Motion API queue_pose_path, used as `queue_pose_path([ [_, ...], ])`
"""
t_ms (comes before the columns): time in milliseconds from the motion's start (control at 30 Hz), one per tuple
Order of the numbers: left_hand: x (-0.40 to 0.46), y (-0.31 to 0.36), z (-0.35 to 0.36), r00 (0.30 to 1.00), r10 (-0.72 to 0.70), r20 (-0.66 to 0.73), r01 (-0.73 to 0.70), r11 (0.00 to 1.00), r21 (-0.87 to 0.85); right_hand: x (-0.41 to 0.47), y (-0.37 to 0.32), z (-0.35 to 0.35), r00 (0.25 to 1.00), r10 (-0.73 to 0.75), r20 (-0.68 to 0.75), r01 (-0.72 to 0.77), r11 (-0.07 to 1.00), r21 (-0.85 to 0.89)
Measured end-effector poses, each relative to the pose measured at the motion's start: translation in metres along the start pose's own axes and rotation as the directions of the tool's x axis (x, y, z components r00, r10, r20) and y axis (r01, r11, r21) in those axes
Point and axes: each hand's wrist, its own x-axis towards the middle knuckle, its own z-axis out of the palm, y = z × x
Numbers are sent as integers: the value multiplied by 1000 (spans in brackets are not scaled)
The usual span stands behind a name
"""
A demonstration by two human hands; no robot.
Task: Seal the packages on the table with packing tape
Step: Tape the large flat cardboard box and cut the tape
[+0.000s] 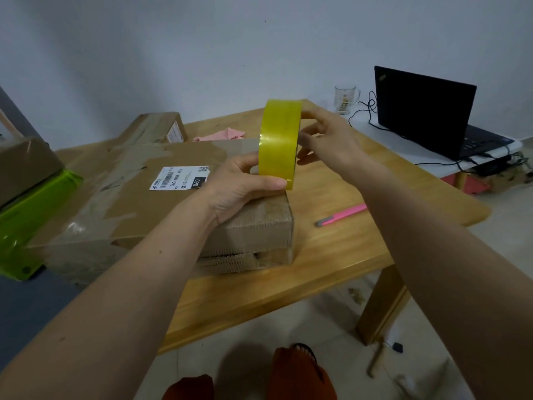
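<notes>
A yellow roll of packing tape stands on edge over the near right corner of a large flat cardboard package with a white shipping label. My left hand rests on that corner, its thumb and fingers gripping the bottom of the roll. My right hand holds the roll's right side with fingers curled round its rim. A smaller cardboard package lies behind the large one.
The wooden table carries a pink utility knife right of the package and a pink cloth at the back. A green bin with a box sits left. A laptop and glass mug stand far right.
</notes>
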Motion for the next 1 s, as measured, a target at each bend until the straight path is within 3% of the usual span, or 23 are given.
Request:
queue_pose_path([
  [67,0,0,1,1000,-8,-15,8,999,-40,-8,15,-5,997,58,-41,-59,998,-19],
  [133,0,0,0,1000,-12,-22,11,999,-53,-20,38,-10,989,133,-60,-145,938,-315],
  [200,1,0,1,999,-22,-28,20,998,-64,-35,63,-11,958,286,20,-201,719,-666],
  [233,1,-1,1,999,-24,-28,22,997,-72,-43,73,-11,928,369,57,-198,616,-763],
  [300,0,-1,3,999,-20,-26,18,997,-79,-56,84,-9,896,437,79,-165,494,-853],
  [433,-2,-1,5,999,-6,-40,2,996,-91,-63,84,-6,929,361,82,-81,414,-907],
  [633,-2,-3,3,998,14,-60,-21,992,-122,-75,78,-8,933,343,112,-61,454,-889],
  [767,-1,-4,1,998,11,-56,-19,989,-146,-87,71,-11,993,120,20,-46,521,-852],
  [900,-1,-4,0,999,12,-51,-19,990,-142,-95,42,-16,974,-129,-188,-39,718,-695],
  [1000,-2,-4,0,998,9,-56,-17,989,-146,-106,20,-17,899,-177,-401,3,918,-398],
])
